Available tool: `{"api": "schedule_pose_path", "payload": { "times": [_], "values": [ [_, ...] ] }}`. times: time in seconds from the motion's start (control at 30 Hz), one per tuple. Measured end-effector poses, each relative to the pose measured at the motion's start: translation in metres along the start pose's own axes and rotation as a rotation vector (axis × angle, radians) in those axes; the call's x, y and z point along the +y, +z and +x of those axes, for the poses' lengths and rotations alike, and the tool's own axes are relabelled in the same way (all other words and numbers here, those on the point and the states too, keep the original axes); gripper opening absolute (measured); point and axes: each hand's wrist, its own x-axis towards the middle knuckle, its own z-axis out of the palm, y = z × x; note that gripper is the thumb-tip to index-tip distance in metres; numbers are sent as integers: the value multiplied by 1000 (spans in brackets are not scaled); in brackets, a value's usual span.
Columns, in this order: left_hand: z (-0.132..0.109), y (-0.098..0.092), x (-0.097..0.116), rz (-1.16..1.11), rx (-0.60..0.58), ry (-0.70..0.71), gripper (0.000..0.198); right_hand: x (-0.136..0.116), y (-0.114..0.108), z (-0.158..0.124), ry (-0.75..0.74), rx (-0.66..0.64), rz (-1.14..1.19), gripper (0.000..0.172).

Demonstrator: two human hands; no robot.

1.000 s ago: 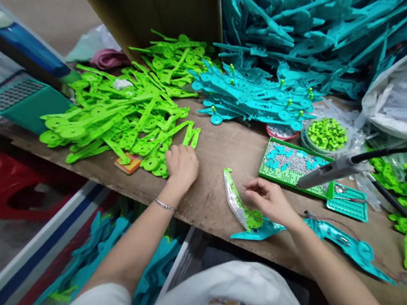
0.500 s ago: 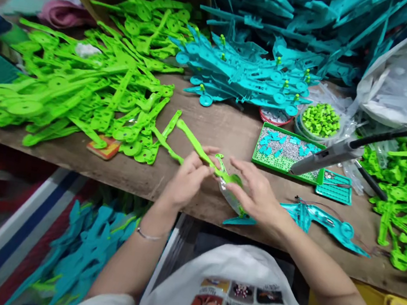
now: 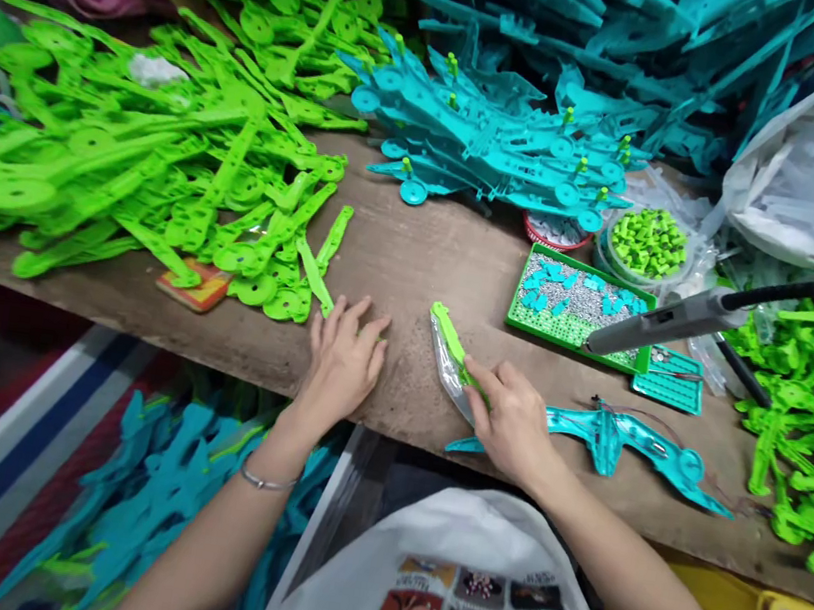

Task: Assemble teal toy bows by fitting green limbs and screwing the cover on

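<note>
My left hand (image 3: 342, 362) is over the table with its fingers spread and nothing in its grasp. Its fingertips are beside the end of a narrow green plastic arm (image 3: 314, 277) at the edge of the pile. Under the fingers of my right hand (image 3: 511, 416), a green plastic part (image 3: 450, 335) lies along a clear, shiny curved piece (image 3: 448, 377). My thumb and fingers close on its near end, which they partly cover. Beneath and beside that hand, a teal winged plastic frame (image 3: 607, 439) with thin wires lies on the tabletop.
Green parts (image 3: 147, 157) are heaped at left, teal frames (image 3: 482, 144) stacked behind. A green tray (image 3: 575, 344) of screws and teal bits stands at right, near a tub of green pieces (image 3: 649, 243). A grey electric screwdriver (image 3: 654, 325) hangs over the tray.
My left hand has let go of the long green part and moved left, its fingers spreading. That part no longer sticks out leftward; a green part now lies along the clear piece under my right hand.
</note>
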Motion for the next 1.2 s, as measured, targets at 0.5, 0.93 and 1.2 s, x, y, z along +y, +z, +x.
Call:
{"api": "schedule_pose_path", "payload": {
  "times": [0.5, 0.93, 1.2],
  "values": [
    [36, -22, 30, -362, 6, -3, 46, -9, 5, 12, 14, -102, -127, 40],
    [90, 26, 30, -728, -159, -191, 40, -1, -2, 27, -9, -135, 22, 39],
    [86, 29, 31, -775, -128, -237, 39, 21, 26, 84, 90, -214, 535, 58]
  ]
}}
